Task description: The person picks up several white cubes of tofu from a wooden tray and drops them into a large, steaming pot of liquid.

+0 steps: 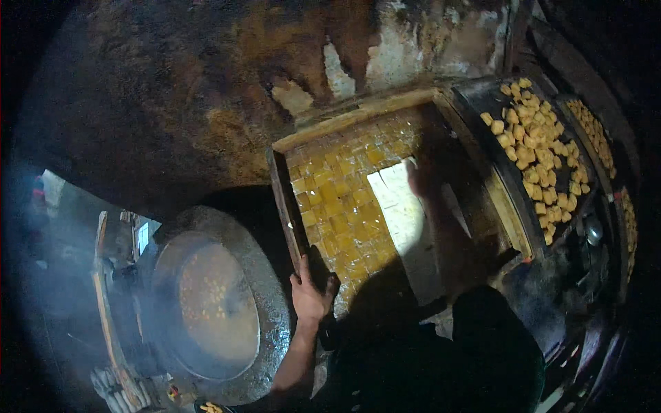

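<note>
A wooden-framed tray (pixel 279 182) with a woven, glossy yellow-brown bottom sits tilted in front of me. My left hand (pixel 313 297) grips its near left corner, with fingers along the outer side of the rim. On the woven bottom lies a flat white slab (pixel 396 199), long and narrow, partly in shadow. It looks smooth, but what it is made of I cannot tell. My right arm reaches across it, and my right hand (pixel 418 180) is at the slab's far end. That hand is mostly in deep shadow, so its grip is hidden.
A large round pan (pixel 255 323) of steaming brown liquid with small pieces floating in it stands at the left. Golden cubes (pixel 533 141) are heaped on a dark tray at the right, with further trays beyond. A stained wall (pixel 227 89) rises behind. A long wooden handle (pixel 107 310) leans far left.
</note>
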Tool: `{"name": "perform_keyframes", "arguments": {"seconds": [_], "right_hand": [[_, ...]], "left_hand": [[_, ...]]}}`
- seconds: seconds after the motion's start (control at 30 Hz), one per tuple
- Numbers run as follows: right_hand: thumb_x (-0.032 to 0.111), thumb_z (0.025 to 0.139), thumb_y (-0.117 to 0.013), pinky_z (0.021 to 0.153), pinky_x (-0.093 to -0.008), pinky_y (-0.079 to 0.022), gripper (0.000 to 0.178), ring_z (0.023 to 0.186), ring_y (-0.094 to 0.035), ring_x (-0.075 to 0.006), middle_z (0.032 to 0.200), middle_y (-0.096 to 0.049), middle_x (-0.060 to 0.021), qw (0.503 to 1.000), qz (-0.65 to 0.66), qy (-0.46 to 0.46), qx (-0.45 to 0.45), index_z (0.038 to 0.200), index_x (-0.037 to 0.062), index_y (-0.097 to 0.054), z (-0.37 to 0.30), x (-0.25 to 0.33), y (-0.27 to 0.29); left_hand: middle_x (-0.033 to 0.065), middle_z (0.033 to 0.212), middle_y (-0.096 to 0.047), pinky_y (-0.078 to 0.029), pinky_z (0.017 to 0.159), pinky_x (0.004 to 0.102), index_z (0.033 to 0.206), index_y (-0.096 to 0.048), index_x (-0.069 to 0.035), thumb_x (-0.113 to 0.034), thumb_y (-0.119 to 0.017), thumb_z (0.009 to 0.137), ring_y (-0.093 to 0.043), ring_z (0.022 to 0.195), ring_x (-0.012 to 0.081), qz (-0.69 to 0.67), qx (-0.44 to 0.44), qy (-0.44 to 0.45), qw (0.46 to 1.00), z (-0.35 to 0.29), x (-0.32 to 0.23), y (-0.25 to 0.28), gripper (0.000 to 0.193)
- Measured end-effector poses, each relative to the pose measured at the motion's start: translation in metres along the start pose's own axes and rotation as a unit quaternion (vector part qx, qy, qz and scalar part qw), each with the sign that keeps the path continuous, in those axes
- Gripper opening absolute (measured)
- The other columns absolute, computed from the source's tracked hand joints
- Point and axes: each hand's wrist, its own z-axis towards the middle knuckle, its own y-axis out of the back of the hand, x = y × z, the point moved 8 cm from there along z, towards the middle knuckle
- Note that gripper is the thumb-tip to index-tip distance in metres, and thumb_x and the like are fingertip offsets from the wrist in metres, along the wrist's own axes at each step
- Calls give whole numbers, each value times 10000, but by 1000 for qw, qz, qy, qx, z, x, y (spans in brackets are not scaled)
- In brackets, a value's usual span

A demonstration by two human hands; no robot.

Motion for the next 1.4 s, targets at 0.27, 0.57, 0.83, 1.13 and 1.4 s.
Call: {"name": "perform_keyframes", "arguments": {"seconds": [0.27,0.57,0.83,1.13,1.4], "right_hand": [[302,898,-646,753,-513,-522,411,896,-650,-460,958,-669,-263,993,81,-80,9,1150,-15,-575,-15,68,23],[298,846,-696,861,-490,-504,485,1008,-628,-449,1046,-654,-296,995,59,17,76,1187,-31,-592,8,71,31],[267,799,-727,809,-483,-521,365,947,-653,-428,990,-673,-268,980,46,-60,185,1019,-8,-633,3,78,-1],[374,870,-699,622,-367,-504,342,748,-643,-206,879,-677,-106,740,389,-256,485,1031,75,-656,8,11,-29],[180,872,-736,922,-363,-484,521,1103,-582,-255,1156,-608,-147,768,306,50,561,1329,44,-526,-83,231,96]], "left_hand": [[363,1309,-465,-471,982,538,1534,-247,-172,-355,-760,788,-516,1160,547,-8,-7,13,1000,-2,9,-1,924],[363,1180,-482,-505,883,528,1535,-240,-141,-355,-729,799,-562,1024,525,6,-17,-16,1000,-3,0,3,909],[383,1271,-443,-486,941,522,1529,-250,-146,-362,-729,803,-538,1097,537,8,-11,18,1000,-7,21,0,896],[291,1436,-360,-310,1125,491,1417,-386,6,-200,-746,822,-387,1324,467,-134,-169,-126,968,-5,-54,37,725],[85,1098,-650,-511,907,419,1184,-568,-114,-419,-488,980,-626,1033,246,-871,71,157,460,46,-125,-53,375]]}}
